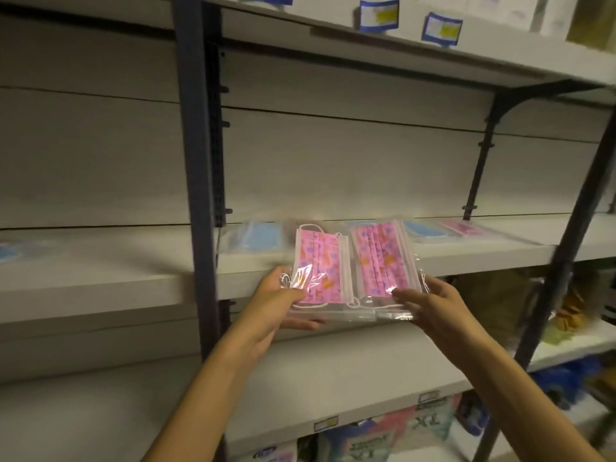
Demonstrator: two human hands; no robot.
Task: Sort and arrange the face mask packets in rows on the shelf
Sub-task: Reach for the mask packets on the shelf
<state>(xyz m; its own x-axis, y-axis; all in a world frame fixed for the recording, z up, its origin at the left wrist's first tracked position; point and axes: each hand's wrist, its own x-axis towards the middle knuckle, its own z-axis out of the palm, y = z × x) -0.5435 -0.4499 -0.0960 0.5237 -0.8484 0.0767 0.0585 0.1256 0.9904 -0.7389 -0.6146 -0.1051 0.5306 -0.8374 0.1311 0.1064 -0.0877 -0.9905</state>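
Observation:
Two clear packets of pink patterned face masks lie side by side, raised in front of the white shelf [466, 258] edge. My left hand [283, 301] grips the left pink packet [320, 265] by its near end, thumb on top and fingers beneath. My right hand [430, 305] holds the near end of the right pink packet [383, 258], fingers spread over the plastic. On the shelf behind them lie a blue mask packet [256, 241] at the left, another blue packet [425, 230] at the right, and a pink packet [461, 226] beside that one.
A dark metal upright [200, 161] splits the shelving just left of my hands. A blue packet [10, 253] lies on the left bay's shelf. Boxes with blue labels [378, 15] stand on the shelf above. Packaged goods [383, 438] fill the shelves below and at the right.

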